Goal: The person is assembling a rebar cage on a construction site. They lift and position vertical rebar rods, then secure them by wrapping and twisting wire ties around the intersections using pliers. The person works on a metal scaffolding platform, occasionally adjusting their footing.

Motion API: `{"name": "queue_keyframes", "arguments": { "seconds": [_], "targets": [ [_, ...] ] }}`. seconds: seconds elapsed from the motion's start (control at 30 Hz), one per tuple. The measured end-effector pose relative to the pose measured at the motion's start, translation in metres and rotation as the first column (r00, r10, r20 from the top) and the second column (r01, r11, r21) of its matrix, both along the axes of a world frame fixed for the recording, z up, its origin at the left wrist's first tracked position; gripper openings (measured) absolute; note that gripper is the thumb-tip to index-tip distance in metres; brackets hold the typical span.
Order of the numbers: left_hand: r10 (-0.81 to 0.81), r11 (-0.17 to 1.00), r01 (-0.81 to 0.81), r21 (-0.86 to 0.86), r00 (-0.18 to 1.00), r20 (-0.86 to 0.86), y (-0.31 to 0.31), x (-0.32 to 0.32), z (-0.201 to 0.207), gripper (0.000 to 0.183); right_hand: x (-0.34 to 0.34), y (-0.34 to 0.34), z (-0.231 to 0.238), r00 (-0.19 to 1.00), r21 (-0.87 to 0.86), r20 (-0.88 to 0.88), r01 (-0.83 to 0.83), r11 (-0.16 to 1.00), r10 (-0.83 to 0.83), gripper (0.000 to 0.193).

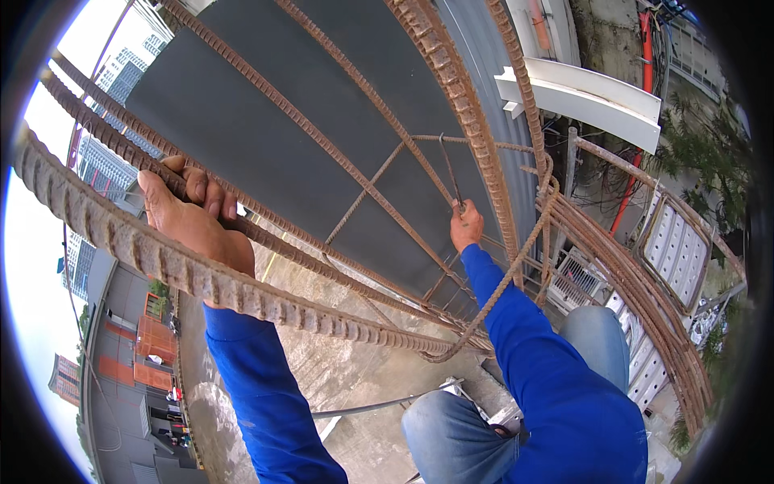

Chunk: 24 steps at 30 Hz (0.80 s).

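Observation:
My left hand (201,211) is wrapped round a rusty ribbed rebar (310,266), one of several long bars rising toward the upper left. A thicker rebar (185,274) passes in front of my left wrist. My right hand (466,227) is closed on a thin metal tying hook (449,165), its bent tip pointing up beside an upright bar. Around my right forearm runs a bent stirrup bar (528,242), which loops across the uprights. Whether the hook touches a joint cannot be told.
Behind the bars stands a dark grey panel (322,105). A bundle of rusty bars (637,298) curves past on the right, near perforated metal planks (676,250) and a white steel beam (592,93). Concrete ground (322,363) lies well below; my jeans-clad knees show at the bottom.

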<state>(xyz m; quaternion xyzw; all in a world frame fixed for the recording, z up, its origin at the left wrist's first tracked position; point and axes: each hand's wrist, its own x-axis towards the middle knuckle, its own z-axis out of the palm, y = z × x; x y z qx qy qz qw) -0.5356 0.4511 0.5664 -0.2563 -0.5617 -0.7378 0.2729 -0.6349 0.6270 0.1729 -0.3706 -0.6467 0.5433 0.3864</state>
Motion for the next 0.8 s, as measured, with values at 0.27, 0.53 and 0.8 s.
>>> {"name": "queue_keyframes", "arguments": {
  "seconds": [0.27, 0.53, 0.8],
  "targets": [
    [-0.022, 1.0, 0.022, 0.012, 1.0, 0.009, -0.01, -0.03, -0.005, 0.039, 0.157, -0.049, 0.002, 0.853, 0.115, 0.059, -0.521, 0.846, 0.518, 0.046],
    [-0.025, 0.996, 0.027, 0.08, 1.0, -0.015, -0.03, -0.105, -0.019, 0.041, 0.393, -0.033, 0.004, 0.752, -0.11, 0.109, -0.641, 0.76, 0.65, 0.034],
    [0.42, 0.891, -0.45, -0.055, 0.865, -0.275, -0.004, -0.087, -0.011, 0.052, 0.31, -0.047, 0.091, 0.744, 0.343, -0.156, -0.576, 0.742, 0.649, 0.028]
  ]
}}
